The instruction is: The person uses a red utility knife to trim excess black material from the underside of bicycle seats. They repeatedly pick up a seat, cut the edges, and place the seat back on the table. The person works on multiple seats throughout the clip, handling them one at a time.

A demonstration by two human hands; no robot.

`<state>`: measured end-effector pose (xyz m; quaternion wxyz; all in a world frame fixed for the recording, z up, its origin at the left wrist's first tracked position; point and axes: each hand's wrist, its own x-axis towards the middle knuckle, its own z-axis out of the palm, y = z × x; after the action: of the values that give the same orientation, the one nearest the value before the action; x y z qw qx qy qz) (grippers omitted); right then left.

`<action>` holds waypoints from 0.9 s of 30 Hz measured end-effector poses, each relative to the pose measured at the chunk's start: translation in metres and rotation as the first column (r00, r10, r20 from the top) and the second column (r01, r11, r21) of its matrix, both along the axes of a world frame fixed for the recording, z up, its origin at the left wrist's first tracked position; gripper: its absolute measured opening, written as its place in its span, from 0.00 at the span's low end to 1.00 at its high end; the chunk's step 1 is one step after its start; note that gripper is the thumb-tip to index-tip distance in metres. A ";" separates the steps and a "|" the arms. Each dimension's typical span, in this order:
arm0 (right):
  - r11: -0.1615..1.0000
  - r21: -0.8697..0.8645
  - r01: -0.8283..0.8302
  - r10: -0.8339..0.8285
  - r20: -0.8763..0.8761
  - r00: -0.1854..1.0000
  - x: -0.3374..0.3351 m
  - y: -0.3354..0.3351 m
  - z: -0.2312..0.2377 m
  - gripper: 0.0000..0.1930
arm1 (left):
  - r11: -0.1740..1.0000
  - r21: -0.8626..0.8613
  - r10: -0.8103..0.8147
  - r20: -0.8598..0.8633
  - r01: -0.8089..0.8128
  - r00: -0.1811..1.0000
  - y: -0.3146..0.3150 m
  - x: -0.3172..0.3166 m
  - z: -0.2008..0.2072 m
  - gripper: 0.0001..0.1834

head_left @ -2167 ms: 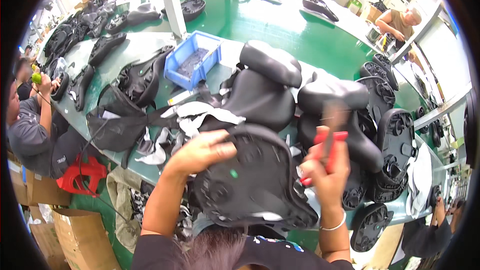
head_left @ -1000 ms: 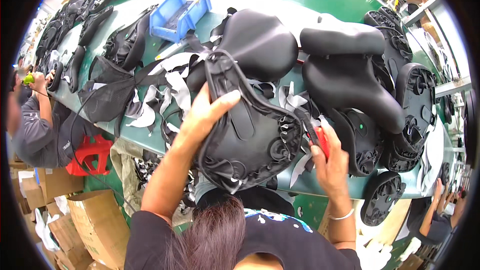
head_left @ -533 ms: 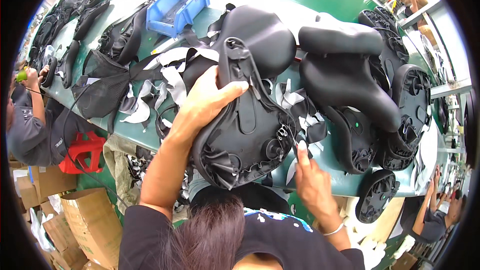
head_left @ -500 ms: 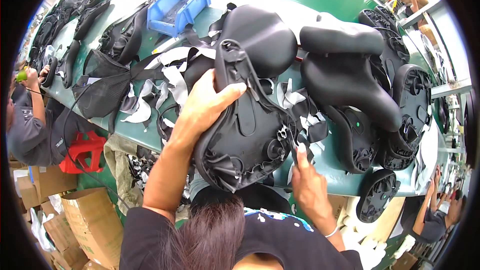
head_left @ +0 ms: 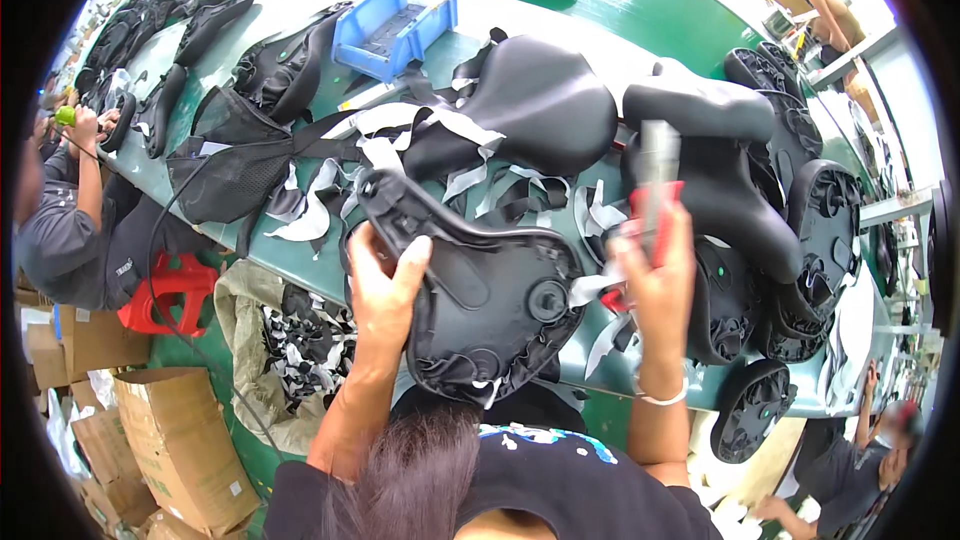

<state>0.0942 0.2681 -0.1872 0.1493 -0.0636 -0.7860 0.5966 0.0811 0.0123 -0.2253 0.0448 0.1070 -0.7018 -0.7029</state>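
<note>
Lying underside up, a black seat (head_left: 480,310) is clasped by the left grip (head_left: 385,280), thumb on the underside, fingers around its left edge. Red-handled tool (head_left: 660,185), motion-blurred, is held raised in the right grip (head_left: 655,260), closed on its handles. Pale strip (head_left: 592,285) is seen between seat and right grip; whether it is pinched cannot be told. Beyond and between both grips, a glossy seat (head_left: 550,105) is laid on the desk (head_left: 705,385); blue bin (head_left: 362,57) is set beyond the left grip. Writing: left of the left grip and nearer, cardboard box (head_left: 180,440) is faintly printed; farther left, a co-worker's dark clothing (head_left: 60,250) is marked with small pale lettering (head_left: 125,268).
</note>
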 end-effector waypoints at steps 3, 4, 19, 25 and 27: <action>0.980 -0.158 0.123 -0.119 0.033 0.992 -0.004 0.021 0.015 0.24 | 0.752 -0.630 -0.002 -0.297 -0.194 0.955 -0.002 -0.002 0.004 0.32; 0.988 -0.142 0.055 -0.048 0.051 0.998 0.001 0.011 0.022 0.24 | 0.649 -0.751 -0.229 -0.345 -0.121 0.910 0.008 -0.010 0.026 0.30; 0.516 0.772 -0.370 0.222 0.296 0.929 0.068 0.011 0.004 0.29 | 0.541 -0.432 -0.838 -0.198 0.722 0.509 0.065 -0.054 0.021 0.02; 0.536 0.773 -0.339 0.039 0.378 0.925 0.097 -0.013 0.016 0.29 | 0.421 0.451 -0.707 -0.380 0.787 0.597 0.064 -0.044 0.040 0.14; 0.499 0.802 -0.329 0.010 0.374 0.927 0.075 -0.018 0.008 0.29 | 0.343 0.199 -0.854 -0.341 0.918 0.393 0.073 -0.036 0.058 0.13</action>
<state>0.1691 0.2498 -0.1795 -0.0291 0.0004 -0.9916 0.1264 0.0449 0.0850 -0.1677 -0.3032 -0.3482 -0.4987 -0.7336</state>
